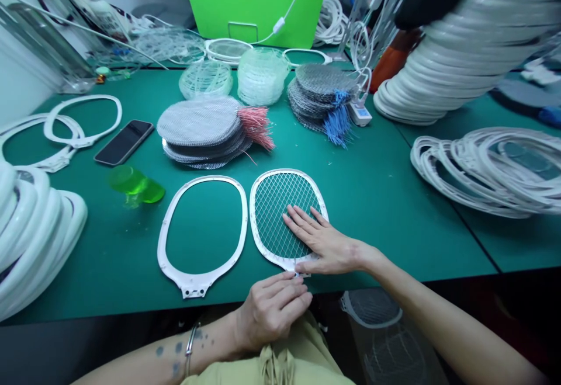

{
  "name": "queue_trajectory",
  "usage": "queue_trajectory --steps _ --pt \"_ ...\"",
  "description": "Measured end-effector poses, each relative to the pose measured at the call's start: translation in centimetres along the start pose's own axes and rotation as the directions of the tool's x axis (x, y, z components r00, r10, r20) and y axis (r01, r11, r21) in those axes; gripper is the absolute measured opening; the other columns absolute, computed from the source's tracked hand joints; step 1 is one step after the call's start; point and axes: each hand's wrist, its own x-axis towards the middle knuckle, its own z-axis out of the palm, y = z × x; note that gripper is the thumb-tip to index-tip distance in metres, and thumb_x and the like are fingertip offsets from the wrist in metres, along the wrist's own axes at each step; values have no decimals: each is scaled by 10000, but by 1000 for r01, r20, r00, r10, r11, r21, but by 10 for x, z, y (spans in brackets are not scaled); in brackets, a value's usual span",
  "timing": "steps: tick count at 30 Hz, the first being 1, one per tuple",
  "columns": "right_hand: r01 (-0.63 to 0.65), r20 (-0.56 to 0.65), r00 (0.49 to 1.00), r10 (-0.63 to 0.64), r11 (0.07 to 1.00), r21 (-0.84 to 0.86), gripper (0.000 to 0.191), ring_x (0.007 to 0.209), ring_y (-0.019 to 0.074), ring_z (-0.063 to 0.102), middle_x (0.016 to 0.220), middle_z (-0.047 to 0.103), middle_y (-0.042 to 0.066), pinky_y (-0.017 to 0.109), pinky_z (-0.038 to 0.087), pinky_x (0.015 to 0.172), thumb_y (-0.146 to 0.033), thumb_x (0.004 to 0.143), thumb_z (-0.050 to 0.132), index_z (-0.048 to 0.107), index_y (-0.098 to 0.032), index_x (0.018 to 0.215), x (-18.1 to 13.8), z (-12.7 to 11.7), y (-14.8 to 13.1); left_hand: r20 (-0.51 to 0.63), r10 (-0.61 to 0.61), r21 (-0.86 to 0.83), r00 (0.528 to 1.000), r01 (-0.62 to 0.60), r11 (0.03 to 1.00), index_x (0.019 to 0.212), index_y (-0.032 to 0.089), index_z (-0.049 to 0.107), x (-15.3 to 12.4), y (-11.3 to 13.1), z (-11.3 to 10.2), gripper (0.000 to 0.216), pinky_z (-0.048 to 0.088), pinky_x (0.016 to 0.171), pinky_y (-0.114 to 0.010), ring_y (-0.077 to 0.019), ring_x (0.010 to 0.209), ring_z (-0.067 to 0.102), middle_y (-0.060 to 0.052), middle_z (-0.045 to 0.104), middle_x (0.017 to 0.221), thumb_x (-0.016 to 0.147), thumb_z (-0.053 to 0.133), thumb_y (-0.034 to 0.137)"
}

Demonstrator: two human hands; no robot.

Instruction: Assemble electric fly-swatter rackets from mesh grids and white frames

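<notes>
My right hand (323, 240) lies flat with fingers spread on a white racket-shaped frame (258, 239) filled with a silvery wire mesh (274, 210). Its thumb rests by the frame's neck at the table's front edge. Just below that neck, my left hand (274, 309) is closed with fingers bent and tips together. Whatever small thing it may pinch is hidden. Left of the meshed frame lies a second white frame (163, 242), with only green tabletop showing inside it. Behind both sit stacked grey mesh sheets (199, 122) with red wire ends (256, 128).
More mesh sheets with blue wires (337, 125) stand behind. White frames are stacked at left (39, 245), at right (482, 169) and in a tall leaning pile (456, 63). A phone (124, 142) and a green translucent object (135, 185) lie left on the green table (372, 198).
</notes>
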Motion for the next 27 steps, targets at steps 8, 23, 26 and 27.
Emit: queue_trajectory --steps 8,23,26,27 --pt "-13 27 1000 13 1000 -18 993 1433 226 -191 1554 -216 56 461 -113 1153 -681 855 439 -103 -167 1509 2 0 2 -28 -60 31 998 60 998 886 132 666 2 6 7 180 558 897 -302 -159 802 716 -54 743 802 855 497 77" --pt "19 21 1000 -23 980 199 1007 1444 296 -79 1571 -83 90 576 -24 1148 -716 806 484 -44 -218 1505 -3 -8 -2 262 -343 558 902 149 816 1504 180 292 16 -63 -36 768 397 1068 -446 -324 1361 390 -110 349 1516 878 517 564" --pt "26 31 999 -33 980 196 906 1441 340 56 1571 54 125 614 119 1134 -681 827 483 115 -223 1516 2 -8 5 205 -191 648 960 13 761 1478 192 360 5 -83 -25 753 466 985 -347 -286 1263 518 -68 455 1454 869 494 614" --pt "8 17 1000 -11 981 193 823 1427 350 172 1555 188 138 601 215 1117 -652 832 504 255 -237 1498 5 -14 9 174 -135 674 975 -18 739 1463 205 392 1 -88 -20 718 478 962 -314 -262 1222 558 -46 492 1427 878 488 612"
